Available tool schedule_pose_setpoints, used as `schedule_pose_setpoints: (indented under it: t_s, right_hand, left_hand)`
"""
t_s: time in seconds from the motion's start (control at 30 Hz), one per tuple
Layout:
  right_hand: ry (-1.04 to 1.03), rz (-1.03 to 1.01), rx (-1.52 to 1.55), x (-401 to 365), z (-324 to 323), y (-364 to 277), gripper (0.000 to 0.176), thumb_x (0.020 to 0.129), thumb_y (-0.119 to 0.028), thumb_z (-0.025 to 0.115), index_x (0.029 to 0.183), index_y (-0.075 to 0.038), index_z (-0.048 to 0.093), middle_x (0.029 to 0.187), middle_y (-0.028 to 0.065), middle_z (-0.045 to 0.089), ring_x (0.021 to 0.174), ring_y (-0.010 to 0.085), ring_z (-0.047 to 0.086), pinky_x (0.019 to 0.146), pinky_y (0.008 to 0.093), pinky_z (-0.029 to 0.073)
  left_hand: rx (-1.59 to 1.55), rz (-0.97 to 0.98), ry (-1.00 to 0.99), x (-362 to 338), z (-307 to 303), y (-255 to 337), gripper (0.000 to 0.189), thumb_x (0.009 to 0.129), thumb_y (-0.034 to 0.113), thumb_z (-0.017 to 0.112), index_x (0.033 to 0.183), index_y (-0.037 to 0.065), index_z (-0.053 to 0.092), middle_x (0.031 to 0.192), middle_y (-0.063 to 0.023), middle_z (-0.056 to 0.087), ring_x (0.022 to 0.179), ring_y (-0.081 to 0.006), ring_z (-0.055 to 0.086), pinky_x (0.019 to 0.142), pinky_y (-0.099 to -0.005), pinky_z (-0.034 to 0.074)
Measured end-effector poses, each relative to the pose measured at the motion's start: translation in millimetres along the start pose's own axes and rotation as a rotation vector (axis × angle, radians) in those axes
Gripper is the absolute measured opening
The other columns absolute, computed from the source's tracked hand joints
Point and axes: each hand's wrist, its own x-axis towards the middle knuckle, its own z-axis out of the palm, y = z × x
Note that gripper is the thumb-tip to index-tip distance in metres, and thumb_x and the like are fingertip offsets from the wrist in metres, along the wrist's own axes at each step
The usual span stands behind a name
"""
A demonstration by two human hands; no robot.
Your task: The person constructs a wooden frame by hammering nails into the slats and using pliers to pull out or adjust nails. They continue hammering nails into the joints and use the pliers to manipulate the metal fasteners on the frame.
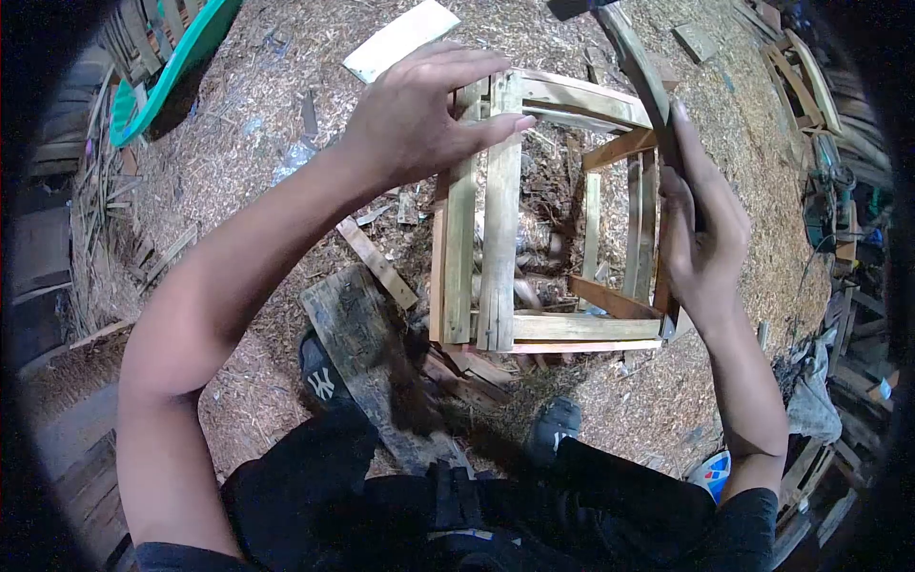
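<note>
A wooden frame (500, 229) of pale slats, like an open crate, stands in the middle of the view. My left hand (429, 110) is at its top left corner, with thumb and fingers around the end of the upright slats. To the right, my right hand (707, 224) is closed on the handle of a hammer (639, 71), whose dark head is up at the top edge. The hammer is raised beside the frame's upper right corner and looks apart from it. Whether my left hand also pinches a nail is too small to tell.
A worn plank (367, 343) lies between my feet, left of the frame. Wood shavings cover the ground (257, 191). A green curved object (176, 81) is at the upper left, a pale board (400, 38) at the top. Wood scraps and a power tool (834, 181) lie right.
</note>
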Motion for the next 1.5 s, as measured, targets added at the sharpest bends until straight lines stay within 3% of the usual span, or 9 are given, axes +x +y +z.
schedule_pose_setpoints:
  t_s: [0.13, 0.3, 0.47, 0.57, 0.67, 0.8, 1.0, 1.1, 1.5]
  right_hand:
    - [-0.379, 0.163, -0.228, 3.7, -2.7, -13.1, 0.060, 0.095, 0.013, 0.054, 0.152, -0.004, 0.053, 0.134, 0.0225, 0.068, 0.103, 0.0239, 0.073, 0.086, 0.0358, 0.057]
    - [0.023, -0.038, -0.046, -4.2, 5.6, 2.5, 0.064, 0.097, 0.009, 0.056, 0.155, -0.015, 0.052, 0.113, 0.0169, 0.073, 0.081, 0.0213, 0.067, 0.076, 0.0358, 0.055]
    - [-0.337, 0.105, -0.195, -0.1, 1.3, -6.3, 0.058, 0.099, 0.008, 0.054, 0.155, -0.007, 0.050, 0.110, 0.0156, 0.072, 0.078, 0.0190, 0.063, 0.073, 0.0348, 0.054]
    - [0.107, -0.105, -0.020, 0.3, 6.9, 0.3, 0.074, 0.089, 0.017, 0.059, 0.153, -0.020, 0.055, 0.087, 0.0145, 0.065, 0.072, 0.0246, 0.062, 0.075, 0.0407, 0.055]
    - [-0.323, 0.176, -0.148, -7.7, 4.3, -16.5, 0.070, 0.092, 0.015, 0.059, 0.154, -0.018, 0.054, 0.096, 0.0177, 0.070, 0.079, 0.0268, 0.068, 0.078, 0.0398, 0.057]
    - [-0.181, 0.231, 0.031, -4.5, 9.3, -7.1, 0.061, 0.096, 0.012, 0.057, 0.152, -0.013, 0.055, 0.125, 0.0182, 0.074, 0.109, 0.0277, 0.072, 0.091, 0.0432, 0.057]
    - [-0.076, -0.126, -0.141, 2.2, -16.3, 19.9, 0.054, 0.095, 0.001, 0.067, 0.146, -0.015, 0.061, 0.106, 0.0166, 0.073, 0.088, 0.0305, 0.073, 0.076, 0.0390, 0.059]
    - [-0.289, -0.145, -0.308, 11.2, -25.9, 19.0, 0.067, 0.084, 0.001, 0.072, 0.146, -0.024, 0.063, 0.090, 0.0085, 0.061, 0.074, 0.0277, 0.065, 0.070, 0.0430, 0.057]
    - [-0.219, -0.445, -0.393, 31.8, -15.0, 44.6, 0.079, 0.075, 0.003, 0.073, 0.147, -0.027, 0.061, 0.093, 0.0065, 0.061, 0.082, 0.0266, 0.066, 0.070, 0.0411, 0.057]
  left_hand:
    - [-0.025, 0.007, -0.040, 3.3, -7.5, 3.1, 0.054, 0.082, 0.038, 0.088, 0.124, 0.006, 0.075, 0.123, -0.0188, 0.074, 0.118, -0.0318, 0.070, 0.105, -0.0427, 0.054]
    - [-0.010, 0.008, 0.003, -1.6, -0.5, -0.6, 0.055, 0.082, 0.037, 0.088, 0.126, 0.006, 0.074, 0.124, -0.0198, 0.073, 0.120, -0.0320, 0.069, 0.105, -0.0435, 0.054]
    - [-0.036, 0.006, -0.059, 1.8, -5.1, 3.0, 0.057, 0.083, 0.039, 0.087, 0.128, 0.006, 0.073, 0.124, -0.0203, 0.073, 0.121, -0.0322, 0.068, 0.106, -0.0437, 0.054]
    - [-0.021, -0.001, -0.011, -1.2, -3.1, 2.7, 0.058, 0.084, 0.041, 0.086, 0.128, 0.006, 0.073, 0.125, -0.0199, 0.073, 0.121, -0.0323, 0.068, 0.105, -0.0437, 0.054]
    - [-0.035, -0.040, -0.035, -0.6, -2.3, 3.1, 0.058, 0.083, 0.040, 0.087, 0.127, 0.005, 0.073, 0.126, -0.0190, 0.073, 0.121, -0.0323, 0.069, 0.105, -0.0434, 0.054]
    - [0.002, 0.013, 0.002, -1.0, -0.2, 1.8, 0.057, 0.082, 0.038, 0.087, 0.126, 0.005, 0.073, 0.125, -0.0182, 0.073, 0.120, -0.0319, 0.069, 0.106, -0.0422, 0.054]
    - [-0.012, 0.020, -0.040, -3.1, -0.4, -0.5, 0.065, 0.081, 0.039, 0.088, 0.133, 0.005, 0.069, 0.132, -0.0182, 0.070, 0.128, -0.0331, 0.064, 0.113, -0.0460, 0.049]
    - [-0.017, 0.054, -0.074, -7.5, -2.0, -7.3, 0.075, 0.079, 0.039, 0.089, 0.140, 0.005, 0.063, 0.141, -0.0188, 0.064, 0.135, -0.0353, 0.058, 0.117, -0.0486, 0.045]
    - [-0.178, -0.015, -0.174, -6.5, -7.1, -2.7, 0.086, 0.076, 0.037, 0.091, 0.146, 0.003, 0.055, 0.144, -0.0231, 0.058, 0.139, -0.0371, 0.052, 0.120, -0.0497, 0.041]
